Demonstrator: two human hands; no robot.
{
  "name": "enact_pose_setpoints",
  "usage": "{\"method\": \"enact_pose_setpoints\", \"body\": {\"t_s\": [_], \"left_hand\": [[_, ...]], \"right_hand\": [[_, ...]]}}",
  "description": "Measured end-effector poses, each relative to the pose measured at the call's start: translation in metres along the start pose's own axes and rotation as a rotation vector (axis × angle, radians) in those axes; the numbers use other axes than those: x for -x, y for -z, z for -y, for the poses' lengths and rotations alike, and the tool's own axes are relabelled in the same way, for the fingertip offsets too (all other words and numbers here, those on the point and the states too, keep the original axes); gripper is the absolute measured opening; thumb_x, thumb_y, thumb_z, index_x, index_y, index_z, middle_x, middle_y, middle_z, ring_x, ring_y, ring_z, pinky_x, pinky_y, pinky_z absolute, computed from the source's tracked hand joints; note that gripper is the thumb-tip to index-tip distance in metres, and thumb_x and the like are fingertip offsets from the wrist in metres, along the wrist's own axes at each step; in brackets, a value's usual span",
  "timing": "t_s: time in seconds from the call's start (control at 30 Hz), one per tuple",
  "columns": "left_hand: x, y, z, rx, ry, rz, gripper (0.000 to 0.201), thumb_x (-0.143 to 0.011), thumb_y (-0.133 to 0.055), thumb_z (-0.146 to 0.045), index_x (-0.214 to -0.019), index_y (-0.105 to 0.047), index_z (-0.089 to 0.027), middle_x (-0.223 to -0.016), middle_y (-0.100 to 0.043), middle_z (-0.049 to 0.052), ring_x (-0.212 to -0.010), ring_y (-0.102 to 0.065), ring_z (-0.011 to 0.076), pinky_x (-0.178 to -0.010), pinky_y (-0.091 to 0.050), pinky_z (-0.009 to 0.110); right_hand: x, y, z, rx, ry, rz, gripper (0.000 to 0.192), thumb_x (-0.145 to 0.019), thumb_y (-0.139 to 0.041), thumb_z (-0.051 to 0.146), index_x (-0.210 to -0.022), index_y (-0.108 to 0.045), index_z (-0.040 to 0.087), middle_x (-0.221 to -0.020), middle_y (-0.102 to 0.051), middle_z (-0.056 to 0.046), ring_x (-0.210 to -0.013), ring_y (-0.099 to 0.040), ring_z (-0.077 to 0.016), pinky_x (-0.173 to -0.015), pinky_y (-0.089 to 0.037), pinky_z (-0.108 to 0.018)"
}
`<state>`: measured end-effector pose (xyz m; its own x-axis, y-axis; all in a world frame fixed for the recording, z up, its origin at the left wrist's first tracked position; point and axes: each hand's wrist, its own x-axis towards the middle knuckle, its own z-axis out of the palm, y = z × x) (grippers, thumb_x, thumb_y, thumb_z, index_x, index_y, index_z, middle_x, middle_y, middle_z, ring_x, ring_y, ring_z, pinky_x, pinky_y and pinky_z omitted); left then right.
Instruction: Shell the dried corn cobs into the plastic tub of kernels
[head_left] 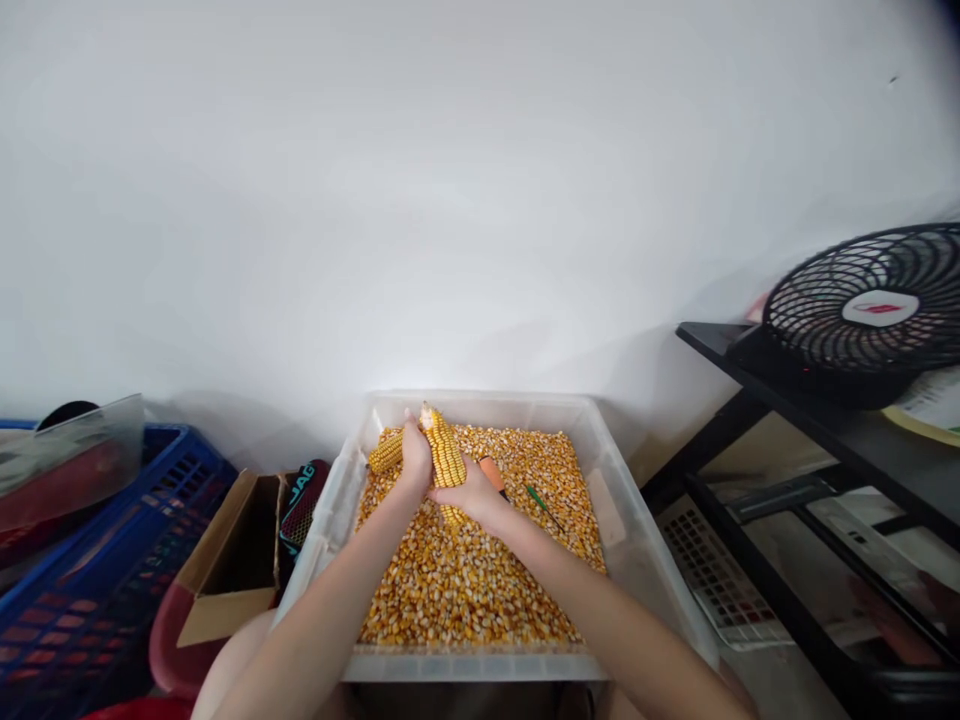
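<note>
Ear of maize, held in two hands over a tub of loose kernels

Surroundings: at right, a black fan [881, 305] on a black stand [709, 340], with a white perforated basket [720, 575] low beneath. At left, a blue crate [176, 480]; a cardboard box [225, 615], open-topped, dark within; a red basin [171, 640] around its lower part; and a black mesh article [300, 510] lettered "JAG". Behind, a plain white wall [450, 200]. Both forearms cross the tub, obscuring some kernels.

Principal item: one ear of maize [445, 455], yellow, rows largely full, pale at the tip; tilted, tip away from the person, above the kernels. Left hand [417, 458] closed against its upper left side; right hand [471, 493] wrapped about its lower part, thumb across.

Container: translucent plastic tub [480, 665], holding yellow-and-white kernels [465, 600]; a second ear [385, 453], partly hidden by the left hand; an orange-handled tool [493, 473]; a slim green-handled tool [536, 496].
</note>
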<state>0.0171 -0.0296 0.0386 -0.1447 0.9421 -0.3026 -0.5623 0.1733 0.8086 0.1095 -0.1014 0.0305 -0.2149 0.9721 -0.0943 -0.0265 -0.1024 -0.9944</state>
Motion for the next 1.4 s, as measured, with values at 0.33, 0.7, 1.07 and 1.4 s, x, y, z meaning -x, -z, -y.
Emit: {"method": "enact_pose_setpoints", "body": {"t_s": [0.33, 0.7, 1.07, 1.4], "left_hand": [[0.017, -0.005, -0.023, 0.073, 0.330, 0.414, 0.048, -0.074, -0.050, -0.060, -0.080, -0.061, -0.014, -0.062, -0.062, 0.007, -0.057, -0.061, 0.0203, -0.057, -0.050, 0.034], [0.023, -0.011, -0.028, 0.078, 0.118, 0.329, 0.024, -0.068, -0.055, -0.039, -0.058, -0.054, -0.017, -0.045, -0.050, -0.001, -0.048, -0.054, 0.0146, -0.050, -0.045, 0.025], [0.027, -0.019, -0.022, -0.010, -0.088, 0.175, 0.019, -0.070, -0.052, -0.032, -0.058, -0.052, -0.018, -0.046, -0.052, 0.000, -0.044, -0.052, 0.0143, -0.047, -0.042, 0.025], [0.027, -0.008, -0.022, 0.081, 0.152, 0.468, 0.016, -0.066, -0.058, -0.028, -0.057, -0.051, -0.017, -0.046, -0.050, -0.001, -0.045, -0.051, 0.0120, -0.050, -0.044, 0.023]], "right_hand": [[0.010, 0.024, 0.013, -0.368, -0.269, 0.316, 0.050, -0.055, -0.074, 0.036, -0.097, -0.057, 0.017, -0.073, -0.066, -0.002, -0.067, -0.063, -0.0179, -0.062, -0.049, -0.030], [0.005, 0.014, 0.016, -0.054, -0.182, 0.118, 0.046, -0.050, -0.075, 0.022, -0.092, -0.057, 0.022, -0.070, -0.063, 0.004, -0.060, -0.060, -0.0167, -0.061, -0.049, -0.032], [0.004, -0.001, 0.007, 0.588, 0.048, -0.307, 0.056, -0.058, -0.068, 0.027, -0.112, -0.052, 0.021, -0.087, -0.066, -0.005, -0.080, -0.062, -0.0224, -0.073, -0.047, -0.033], [0.004, 0.011, 0.003, 0.010, -0.122, 0.006, 0.042, -0.047, -0.076, 0.019, -0.084, -0.056, 0.019, -0.074, -0.060, 0.003, -0.068, -0.057, -0.0151, -0.063, -0.047, -0.027]]}}
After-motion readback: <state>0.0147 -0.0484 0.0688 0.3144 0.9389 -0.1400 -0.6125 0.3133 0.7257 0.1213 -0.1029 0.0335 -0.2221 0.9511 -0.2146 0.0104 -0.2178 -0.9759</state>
